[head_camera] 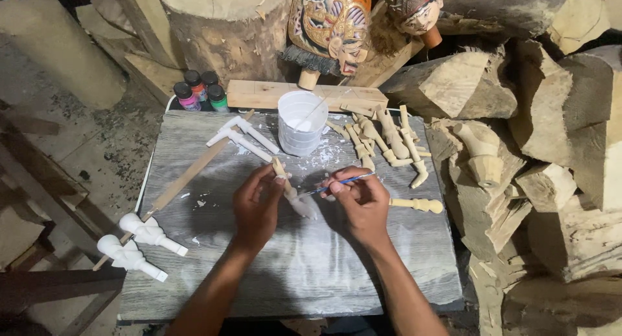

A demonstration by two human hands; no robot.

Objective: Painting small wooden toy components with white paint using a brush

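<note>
The left hand is clamped on a small carved wooden arm, with thumb and fingers closed around its upper, bare-wood end. The lower end of the wooden arm is coated white and sits just above the middle of the grey worktop. The right hand is closed on a thin blue paintbrush; the brush tip points left toward the white part of the wooden arm.

A white plastic cup stands behind the hands, with white splashes on the worktop around it. Right of the cup lies a group of unpainted wooden limbs; one more unpainted piece lies just beside the right hand. Two white-painted limbs lie left of the cup. Two white-painted carved bodies rest at the left edge of the worktop, next to a long wooden stick. Small paint bottles stand at the back left corner. Painted puppet heads and rough wood blocks surround the worktop.
</note>
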